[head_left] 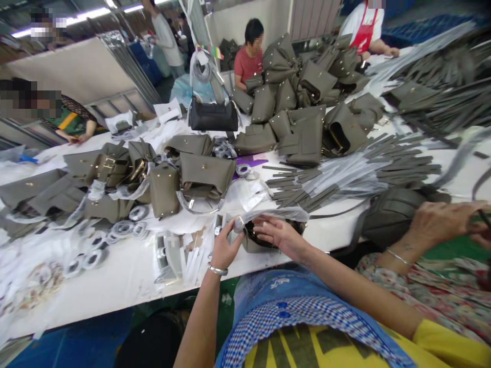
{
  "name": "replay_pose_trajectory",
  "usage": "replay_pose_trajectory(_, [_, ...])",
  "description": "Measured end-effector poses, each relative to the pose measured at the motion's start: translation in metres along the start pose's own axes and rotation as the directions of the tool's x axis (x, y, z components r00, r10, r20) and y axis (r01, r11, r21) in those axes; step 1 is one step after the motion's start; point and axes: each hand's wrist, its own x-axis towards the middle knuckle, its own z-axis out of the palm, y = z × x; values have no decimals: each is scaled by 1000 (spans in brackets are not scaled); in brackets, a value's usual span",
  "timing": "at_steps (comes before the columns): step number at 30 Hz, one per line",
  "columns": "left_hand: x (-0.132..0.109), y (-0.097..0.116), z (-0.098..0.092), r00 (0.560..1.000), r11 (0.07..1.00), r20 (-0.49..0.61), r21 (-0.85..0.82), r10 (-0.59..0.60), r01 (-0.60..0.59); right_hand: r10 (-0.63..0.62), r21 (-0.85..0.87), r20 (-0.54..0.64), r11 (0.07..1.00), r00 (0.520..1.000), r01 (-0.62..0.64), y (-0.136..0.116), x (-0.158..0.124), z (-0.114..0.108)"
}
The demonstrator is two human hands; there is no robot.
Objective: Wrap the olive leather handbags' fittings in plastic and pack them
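A dark olive handbag (pixel 261 246) sits at the table edge right in front of me, its mouth facing up. Across its top lies a strap wrapped in clear plastic (pixel 289 213). My left hand (pixel 227 245) is at the bag's left end, thumb and fingers closed on the wrapped end of that strap. Over the opening, my right hand (pixel 282 236) has its fingers stretched out and a little apart, with nothing visible in them. The inside of the bag is mostly hidden by that hand.
Olive bags (pixel 207 176) and a large bag pile (pixel 284 92) cover the table's far side. Loose straps (pixel 345 171) lie to the right, tape rolls (pixel 125 229) to the left. A co-worker's hand (pixel 437 225) is close on my right, beside another bag (pixel 391 214).
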Motion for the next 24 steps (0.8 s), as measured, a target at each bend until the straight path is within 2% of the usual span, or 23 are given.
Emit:
replay_pose_trajectory(1, [0, 9, -6, 999, 999, 20, -15, 31, -31, 23, 120, -49, 993, 999, -17, -1, -3, -7])
replay_pose_trajectory(3, [2, 29, -16, 995, 996, 43, -22, 90, -89, 33, 319, -188, 947, 982, 29, -2, -9, -25])
replay_pose_trajectory(6, [13, 68, -16, 982, 978, 19, 99, 185, -186, 15, 442, -407, 878, 914, 182, -1, -13, -48])
replay_pose_trajectory(8, [28, 97, -1, 959, 936, 56, 207, 279, -285, 3, 426, -464, 878, 886, 220, 4, -11, -54])
replay_pose_trajectory(9, [37, 111, 12, 939, 906, 116, 251, 322, -342, -12, 397, -464, 891, 886, 220, 8, -10, -54])
replay_pose_trajectory(11, [55, 131, 48, 888, 831, 299, 339, 350, -442, -61, 308, -440, 927, 896, 214, 21, -5, -50])
replay_pose_trajectory(12, [64, 138, 68, 862, 787, 399, 400, 313, -470, -90, 252, -436, 943, 895, 218, 28, -2, -47])
replay_pose_trajectory(14, [79, 141, 108, 818, 686, 561, 545, 128, -482, -138, 116, -454, 970, 880, 212, 43, 2, -41])
replay_pose_trajectory(16, [90, 133, 140, 763, 594, 642, 640, -66, -487, -159, 17, -476, 982, 865, 190, 52, 2, -37])
replay_pose_trajectory(18, [94, 120, 158, 716, 553, 680, 661, -156, -507, -160, -42, -410, 987, 898, 156, 54, -4, -39])
replay_pose_trajectory(20, [96, 107, 163, 688, 553, 708, 641, -159, -532, -148, -120, -237, 985, 960, 122, 49, -16, -47])
replay_pose_trajectory(21, [95, 101, 161, 677, 557, 719, 630, -155, -542, -150, -187, -167, 975, 974, 119, 45, -23, -53])
replay_pose_trajectory(22, [94, 97, 158, 666, 563, 730, 617, -151, -550, -172, -273, -143, 953, 975, 129, 42, -30, -61])
replay_pose_trajectory(23, [93, 93, 154, 657, 569, 740, 605, -145, -556, -225, -377, -177, 915, 958, 145, 38, -36, -71])
replay_pose_trajectory(24, [91, 90, 150, 649, 574, 747, 596, -141, -561, -309, -489, -260, 859, 915, 152, 36, -41, -82])
